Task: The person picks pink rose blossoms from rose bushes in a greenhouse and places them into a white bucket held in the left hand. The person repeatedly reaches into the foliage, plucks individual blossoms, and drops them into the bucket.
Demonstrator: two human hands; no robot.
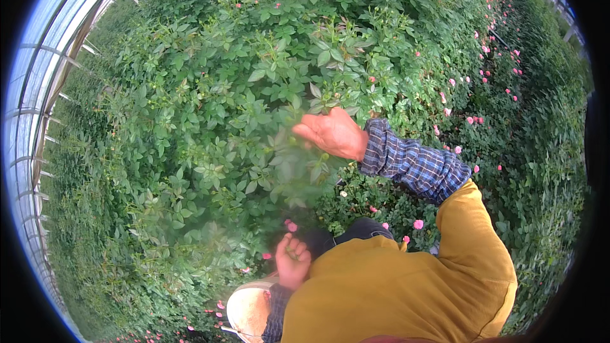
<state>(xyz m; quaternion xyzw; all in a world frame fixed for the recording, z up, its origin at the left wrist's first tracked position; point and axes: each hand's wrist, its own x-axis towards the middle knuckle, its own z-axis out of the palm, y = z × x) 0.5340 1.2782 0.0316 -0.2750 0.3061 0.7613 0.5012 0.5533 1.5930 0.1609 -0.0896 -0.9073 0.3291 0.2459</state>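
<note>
My right hand [333, 133] reaches out into the leafy rose bushes [216, 121], its thumb and fingers closed together beside a stem with green buds. Whether anything is pinched in them is hidden. Close to my body, my left hand [293, 260] is curled shut, with a hint of green between the fingers that is too small to name. A pink rose [291, 226] shows just above that hand. Next to my left forearm is a pale, round-rimmed container [250, 308] with light brown inside. Haze blurs the leaves between my two hands.
Dense rose foliage surrounds me. To the right runs a strip with many pink blooms [470, 120], and a further row of bushes [540, 152] lies beyond it. A pink rose [418, 224] is near my right elbow. Curved greenhouse framing [47, 76] rises along the left.
</note>
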